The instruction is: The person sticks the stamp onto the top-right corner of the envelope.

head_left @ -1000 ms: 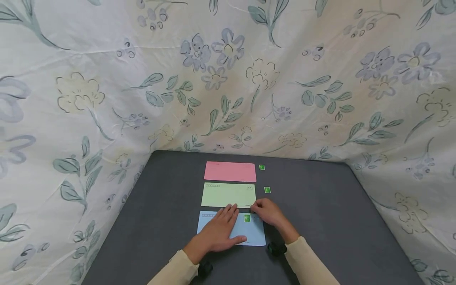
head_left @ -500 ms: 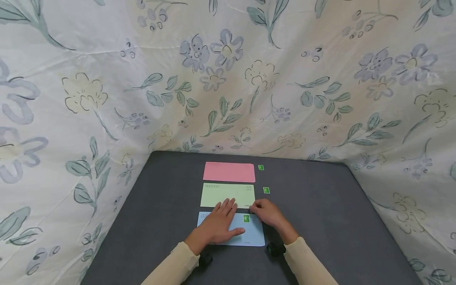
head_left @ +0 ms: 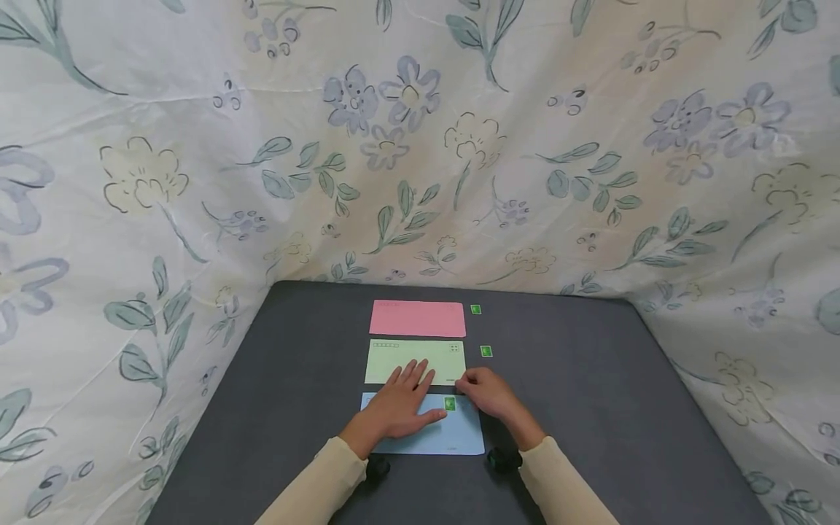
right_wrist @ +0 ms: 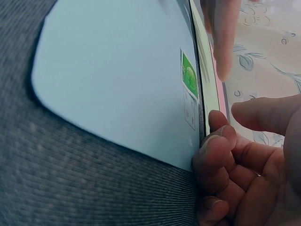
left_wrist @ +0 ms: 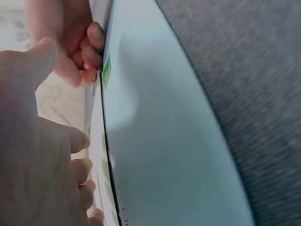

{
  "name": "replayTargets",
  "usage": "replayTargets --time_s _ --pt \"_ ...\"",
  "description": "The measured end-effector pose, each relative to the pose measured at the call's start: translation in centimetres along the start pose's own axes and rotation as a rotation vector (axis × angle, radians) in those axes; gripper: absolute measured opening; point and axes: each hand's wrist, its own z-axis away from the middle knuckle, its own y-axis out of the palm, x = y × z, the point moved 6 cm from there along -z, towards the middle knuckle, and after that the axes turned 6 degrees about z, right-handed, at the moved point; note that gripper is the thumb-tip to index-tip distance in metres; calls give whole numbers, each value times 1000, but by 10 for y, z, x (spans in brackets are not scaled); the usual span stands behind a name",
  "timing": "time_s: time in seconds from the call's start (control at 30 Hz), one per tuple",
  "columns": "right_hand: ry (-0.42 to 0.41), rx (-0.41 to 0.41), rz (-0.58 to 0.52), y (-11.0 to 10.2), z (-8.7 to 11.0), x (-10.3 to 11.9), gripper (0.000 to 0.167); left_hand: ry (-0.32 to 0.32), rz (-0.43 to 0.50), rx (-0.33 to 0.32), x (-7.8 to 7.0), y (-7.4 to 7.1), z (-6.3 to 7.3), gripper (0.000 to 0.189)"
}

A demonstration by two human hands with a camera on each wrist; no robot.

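Observation:
My left hand (head_left: 395, 410) lies with straight, spread fingers across the blue envelope (head_left: 436, 436), fingertips over the green envelope (head_left: 387, 357). A green stamp (head_left: 449, 404) sits near the blue envelope's upper right corner; in the right wrist view this stamp (right_wrist: 189, 75) lies beside a printed box. At the green envelope's lower right corner, my right hand (head_left: 488, 392) has curled fingers, thumb and forefinger meeting there. The right wrist view shows those fingers (right_wrist: 218, 162) at the envelope's edge; exact contact is partly hidden.
A pink envelope (head_left: 417, 319) lies behind the green one. Two more green stamps rest on the dark table (head_left: 577, 379): one stamp (head_left: 476, 310) by the pink envelope, another stamp (head_left: 486, 351) by the green. Floral cloth (head_left: 407, 168) surrounds the table's back and sides.
My left hand has slid forward, its fingertips reaching farther over the green envelope. The right hand stays at that envelope's corner. The whole head view has shifted slightly.

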Motion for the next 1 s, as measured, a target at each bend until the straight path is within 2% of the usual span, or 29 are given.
replayTargets --time_s 0.23,0.63,1.0 --pt "24 -3 13 1 2 -2 24 -2 -2 1 1 -2 -6 88" --pt "5 -8 -22 3 5 3 24 -31 -32 1 4 -3 -10 85" --pt "5 -15 -14 5 5 3 26 -19 -38 6 6 1 -14 72"
